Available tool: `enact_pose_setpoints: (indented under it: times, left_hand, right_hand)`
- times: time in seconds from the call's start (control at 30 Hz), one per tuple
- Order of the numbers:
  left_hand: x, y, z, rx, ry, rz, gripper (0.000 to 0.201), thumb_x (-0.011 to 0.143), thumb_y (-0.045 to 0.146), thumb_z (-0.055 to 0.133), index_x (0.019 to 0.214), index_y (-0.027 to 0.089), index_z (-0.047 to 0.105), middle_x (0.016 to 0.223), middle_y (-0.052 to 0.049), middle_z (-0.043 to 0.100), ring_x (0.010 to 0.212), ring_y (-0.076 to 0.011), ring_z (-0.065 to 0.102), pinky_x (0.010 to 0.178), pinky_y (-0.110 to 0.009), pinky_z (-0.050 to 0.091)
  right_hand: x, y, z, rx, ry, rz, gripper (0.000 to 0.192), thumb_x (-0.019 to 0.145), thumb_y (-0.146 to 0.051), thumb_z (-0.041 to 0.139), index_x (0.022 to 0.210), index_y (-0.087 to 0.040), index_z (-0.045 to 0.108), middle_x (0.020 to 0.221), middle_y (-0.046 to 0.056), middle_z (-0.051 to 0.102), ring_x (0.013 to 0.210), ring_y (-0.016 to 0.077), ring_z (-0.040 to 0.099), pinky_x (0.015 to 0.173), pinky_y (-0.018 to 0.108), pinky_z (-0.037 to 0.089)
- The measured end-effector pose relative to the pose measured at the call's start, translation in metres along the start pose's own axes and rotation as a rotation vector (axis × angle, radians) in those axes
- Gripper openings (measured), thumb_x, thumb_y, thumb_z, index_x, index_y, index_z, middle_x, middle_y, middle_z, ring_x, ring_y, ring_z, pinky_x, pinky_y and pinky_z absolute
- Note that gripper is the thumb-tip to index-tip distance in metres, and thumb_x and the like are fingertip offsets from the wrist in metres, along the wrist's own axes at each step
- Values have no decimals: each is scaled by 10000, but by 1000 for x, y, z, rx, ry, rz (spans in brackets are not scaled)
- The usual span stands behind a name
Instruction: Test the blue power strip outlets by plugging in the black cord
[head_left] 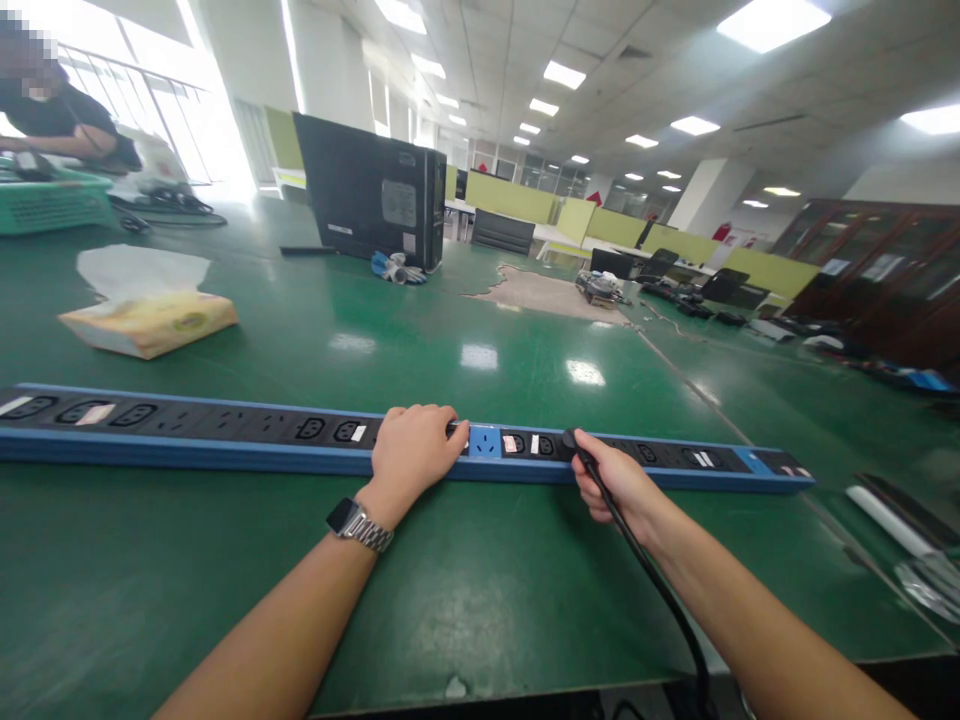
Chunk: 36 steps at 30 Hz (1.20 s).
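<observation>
A long blue and black power strip (225, 452) lies across the green table, with rows of sockets facing up and small paper labels on some of them. My left hand (411, 448) is closed over its middle, just left of a blue socket (485, 443). A small dark piece shows by the left thumb; I cannot make out what it is. My right hand (611, 485) grips a black plug (571, 439) against the strip, right of the blue socket. Whether its pins are inside a socket is hidden. From the plug a thick black cord (660, 590) runs down over the table's front edge.
Behind the strip at left sits a tissue pack (150, 325). Farther back stand a black computer case (367, 190) with gloves (397, 268) beside it and a green basket (60, 203). Another person (60, 120) is at the far left. Clear-wrapped items (926, 580) lie at right.
</observation>
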<state>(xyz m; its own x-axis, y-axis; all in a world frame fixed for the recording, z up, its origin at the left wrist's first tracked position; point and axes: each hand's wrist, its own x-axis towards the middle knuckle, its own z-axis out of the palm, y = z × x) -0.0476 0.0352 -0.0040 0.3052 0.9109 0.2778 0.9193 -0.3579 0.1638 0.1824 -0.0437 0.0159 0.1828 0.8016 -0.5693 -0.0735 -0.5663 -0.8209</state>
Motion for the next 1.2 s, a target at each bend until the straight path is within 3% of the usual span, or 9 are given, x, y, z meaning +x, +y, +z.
enact_pose_setpoints:
  times: [0.3, 0.5, 0.63, 0.73, 0.83, 0.93, 1.03, 1.1, 1.2]
  left_hand:
    - [2, -2, 2, -36, 21, -17, 384, 909, 438, 405, 932, 223, 723, 943, -77, 738, 924, -253, 646, 836, -388, 409]
    - [-19, 21, -3, -335, 250, 68, 302, 903, 341, 449, 872, 177, 700, 920, -87, 716, 912, -234, 611, 825, -367, 430]
    - [-45, 73, 2, -762, -140, 213, 302, 889, 399, 488, 858, 179, 693, 750, -55, 698, 710, -180, 628, 686, -314, 456]
    - [-44, 114, 15, -1249, -521, 3, 361, 872, 478, 503, 1003, 166, 629, 805, -57, 703, 612, -149, 633, 536, -257, 438]
    - [-28, 147, 29, -1623, -681, -311, 344, 876, 488, 492, 955, 161, 562, 812, -61, 693, 557, -120, 623, 492, -224, 433]
    - [-17, 166, 31, -1725, -571, -445, 315, 866, 458, 520, 812, 148, 547, 694, -46, 666, 499, -94, 576, 478, -206, 414]
    - [-13, 167, 6, -1807, -411, -207, 305, 825, 439, 578, 784, 136, 586, 620, -26, 638, 481, -81, 533, 462, -195, 392]
    - [-9, 151, -24, -1914, -299, 21, 310, 791, 450, 618, 835, 143, 618, 604, -5, 626, 495, -82, 529, 472, -194, 408]
    - [0, 101, -63, -1958, 41, -104, 358, 799, 522, 582, 744, 169, 583, 472, 43, 526, 406, -73, 470, 435, -196, 398]
  right_hand:
    - [7, 3, -18, 37, -86, 101, 487, 930, -585, 359, 650, -197, 447, 369, -75, 326, 298, 53, 202, 334, 177, 120]
    - [1, 1, -35, -450, 72, -65, 586, 859, -693, 391, 688, -168, 586, 491, -9, 507, 382, 89, 412, 385, 222, 245]
    - [18, -12, -66, -836, 537, -536, 495, 853, -627, 452, 719, -188, 635, 649, 38, 640, 609, 153, 568, 562, 262, 370]
    - [42, -10, -80, -1075, 734, -646, 444, 896, -546, 409, 867, -206, 693, 900, 70, 718, 847, 202, 625, 714, 292, 396]
    - [58, -1, -81, -1267, 744, -584, 459, 919, -507, 367, 931, -218, 724, 970, 83, 728, 913, 221, 638, 779, 319, 387]
    - [60, 3, -79, -1342, 726, -527, 488, 926, -513, 337, 922, -238, 741, 951, 75, 736, 906, 226, 645, 772, 326, 375]
    - [56, 2, -78, -1362, 719, -501, 480, 927, -491, 340, 908, -236, 746, 938, 85, 737, 906, 228, 643, 750, 323, 365]
    - [54, 1, -78, -1363, 720, -502, 474, 929, -475, 340, 911, -234, 748, 936, 88, 736, 907, 226, 640, 751, 323, 361]
    - [56, 1, -78, -1335, 737, -511, 484, 928, -489, 335, 934, -243, 752, 945, 77, 735, 919, 219, 634, 783, 322, 363]
